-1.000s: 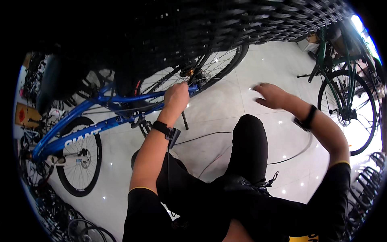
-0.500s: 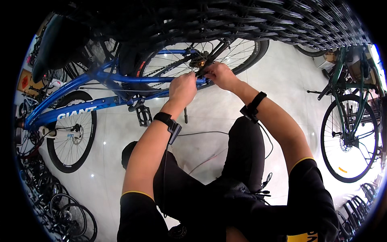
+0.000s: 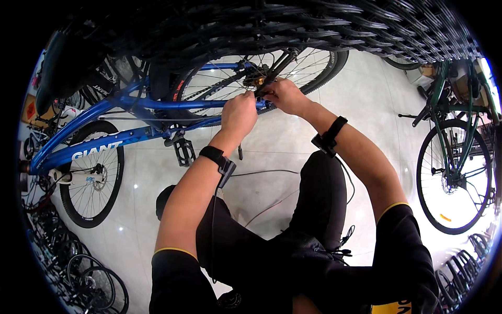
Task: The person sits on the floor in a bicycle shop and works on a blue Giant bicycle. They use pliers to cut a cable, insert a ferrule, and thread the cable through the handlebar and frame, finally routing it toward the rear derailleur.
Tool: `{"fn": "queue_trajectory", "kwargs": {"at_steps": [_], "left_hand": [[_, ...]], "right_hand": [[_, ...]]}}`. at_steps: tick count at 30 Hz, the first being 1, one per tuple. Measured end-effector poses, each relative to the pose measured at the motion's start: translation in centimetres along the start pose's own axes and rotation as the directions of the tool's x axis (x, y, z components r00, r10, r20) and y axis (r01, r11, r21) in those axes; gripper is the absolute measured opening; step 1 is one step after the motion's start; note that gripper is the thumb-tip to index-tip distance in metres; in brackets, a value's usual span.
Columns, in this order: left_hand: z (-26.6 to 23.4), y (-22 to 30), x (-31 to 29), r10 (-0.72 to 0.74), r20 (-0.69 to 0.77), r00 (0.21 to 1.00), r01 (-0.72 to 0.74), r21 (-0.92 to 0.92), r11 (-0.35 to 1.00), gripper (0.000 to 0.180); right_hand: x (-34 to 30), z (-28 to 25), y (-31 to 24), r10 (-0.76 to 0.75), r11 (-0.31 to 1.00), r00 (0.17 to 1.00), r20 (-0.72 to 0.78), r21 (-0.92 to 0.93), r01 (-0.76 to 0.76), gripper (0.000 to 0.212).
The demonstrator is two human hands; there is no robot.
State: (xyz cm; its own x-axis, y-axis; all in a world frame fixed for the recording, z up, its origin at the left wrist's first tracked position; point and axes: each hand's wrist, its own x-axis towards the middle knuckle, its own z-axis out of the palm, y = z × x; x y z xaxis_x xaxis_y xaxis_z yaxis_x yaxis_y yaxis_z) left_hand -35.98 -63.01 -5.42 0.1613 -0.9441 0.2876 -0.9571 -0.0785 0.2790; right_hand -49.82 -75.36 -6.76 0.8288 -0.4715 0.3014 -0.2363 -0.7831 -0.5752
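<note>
A blue bicycle stands across the far left, its frame running toward the rear wheel. At the rear axle, next to the end of the blue frame tube, my two hands meet. My left hand is closed, knuckles up, its fingertips hidden behind it. My right hand pinches close beside it, at the lower end of a black strut. What exactly lies between the fingers is too small and dark to make out. A gold-coloured part shows at the hub, just beyond the hands.
A black woven basket overhangs the top of the view. One pedal juts toward me, left of my left hand. Black cables trail across the pale tiled floor. A dark green bicycle stands at right.
Both hands stay at the rear axle in nearly the same pose. My left hand has tilted very slightly; the view has shifted a little.
</note>
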Motion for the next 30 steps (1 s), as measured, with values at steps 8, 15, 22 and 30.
{"fn": "queue_trajectory", "kwargs": {"at_steps": [8, 15, 22, 30], "left_hand": [[-0.9, -1.9, -1.1, 0.149, -0.012, 0.989, -0.149, 0.014, 0.989, 0.013], [-3.6, -2.6, -2.1, 0.228, -0.048, 0.973, -0.214, 0.195, 0.957, 0.011], [-1.3, -5.0, -1.1, 0.332, -0.099, 0.938, -0.314, 0.160, 0.936, 0.008], [-1.9, -4.2, -0.9, 0.324, -0.020, 0.946, -0.318, 0.150, 0.936, 0.010]], "right_hand": [[0.3, -1.0, -0.1, 0.023, 0.998, 0.998, 0.057, 0.053, -0.026, 0.023], [-0.3, -0.5, 0.3, 0.097, 0.990, 0.995, 0.010, 0.098, -0.098, 0.022], [-0.3, -0.1, 0.5, 0.036, 0.997, 0.999, -0.029, 0.075, -0.033, 0.022], [-0.4, -0.4, 0.1, 0.035, 0.999, 0.999, 0.009, -0.008, -0.035, 0.023]]}}
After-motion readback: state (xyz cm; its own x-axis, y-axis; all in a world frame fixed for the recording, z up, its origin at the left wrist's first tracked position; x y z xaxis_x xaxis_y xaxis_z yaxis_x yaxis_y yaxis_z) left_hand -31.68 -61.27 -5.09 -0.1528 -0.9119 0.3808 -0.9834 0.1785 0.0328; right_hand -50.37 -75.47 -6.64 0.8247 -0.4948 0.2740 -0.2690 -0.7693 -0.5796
